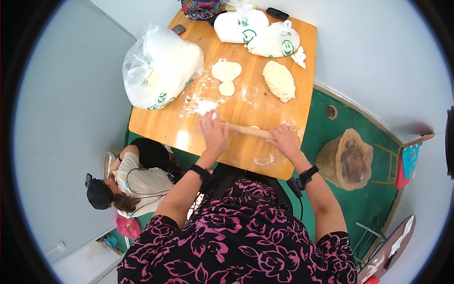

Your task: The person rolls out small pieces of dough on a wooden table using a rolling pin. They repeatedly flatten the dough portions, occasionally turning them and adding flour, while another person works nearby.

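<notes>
A wooden rolling pin (249,131) lies across the near part of the table. My right hand (283,140) is closed on its right end. At its left end is my left hand (213,132), slightly blurred, with fingers curled about the pin. Just behind the pin shows a small piece of dough (255,127), partly hidden by it. Farther back lie a larger flattened dough round (226,71) and a smaller round (227,88), touching each other. A big lump of dough (279,81) rests toward the right edge.
Loose flour (202,105) is scattered on the wooden table (189,128). A large plastic bag (163,68) stands at the left; two tied bags, a white one (240,26) and another (275,40), sit at the back. A person (142,182) is low at the left. A wood stump (350,158) stands right.
</notes>
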A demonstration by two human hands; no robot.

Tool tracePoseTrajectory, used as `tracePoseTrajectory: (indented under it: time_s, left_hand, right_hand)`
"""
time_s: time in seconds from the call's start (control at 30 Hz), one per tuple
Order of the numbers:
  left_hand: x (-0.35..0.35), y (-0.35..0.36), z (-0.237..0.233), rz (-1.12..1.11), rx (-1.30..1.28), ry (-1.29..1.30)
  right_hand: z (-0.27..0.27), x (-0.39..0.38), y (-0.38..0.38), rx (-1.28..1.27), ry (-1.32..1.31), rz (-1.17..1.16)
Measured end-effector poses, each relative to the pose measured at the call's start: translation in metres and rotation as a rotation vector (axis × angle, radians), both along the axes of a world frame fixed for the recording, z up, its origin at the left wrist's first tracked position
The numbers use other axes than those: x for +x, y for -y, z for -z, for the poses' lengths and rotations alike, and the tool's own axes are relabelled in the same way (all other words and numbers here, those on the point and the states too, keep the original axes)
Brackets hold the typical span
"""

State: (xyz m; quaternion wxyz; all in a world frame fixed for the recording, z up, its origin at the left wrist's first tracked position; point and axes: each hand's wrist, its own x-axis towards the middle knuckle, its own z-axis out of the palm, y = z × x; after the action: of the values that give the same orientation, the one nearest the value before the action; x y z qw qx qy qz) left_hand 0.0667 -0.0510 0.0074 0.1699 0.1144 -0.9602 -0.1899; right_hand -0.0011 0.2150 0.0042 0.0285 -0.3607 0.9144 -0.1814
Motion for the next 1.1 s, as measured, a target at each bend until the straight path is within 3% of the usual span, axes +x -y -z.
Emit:
tracePoseTrajectory:
  time_s: [0.07,0.1,0.2,0.4,0.6,0.7,0.83,1.1]
  left_hand:
    - [-0.009,-0.017,0.010,0.070,-0.240,0.098]
    - [-0.013,-0.021,0.012,0.096,-0.214,0.249]
    - [-0.030,-0.020,0.016,0.101,-0.216,0.199]
    - [-0.058,-0.017,0.024,0.022,-0.200,0.167]
    - [-0.005,-0.026,0.017,0.107,-0.205,0.282]
    - [-0.032,-0.023,0.014,0.086,-0.242,0.208]
    - [-0.081,-0.013,0.017,0.040,-0.194,0.219]
    - [-0.013,-0.026,0.015,0.060,-0.149,0.324]
  right_hand:
    - [0.009,-0.004,-0.003,-0.038,-0.074,-0.023]
    - [0.008,-0.006,-0.003,-0.055,-0.111,-0.033]
    - [0.009,-0.008,0.003,0.032,-0.256,0.054]
    - [0.003,-0.023,0.013,0.118,-0.059,0.210]
    - [0.009,0.020,0.001,0.110,-0.148,0.143]
    - [0.002,-0.004,0.011,0.092,-0.270,0.192]
    - [0.005,-0.034,0.018,0.066,-0.105,0.225]
    - [-0.001,0.010,0.007,0.037,-0.177,0.132]
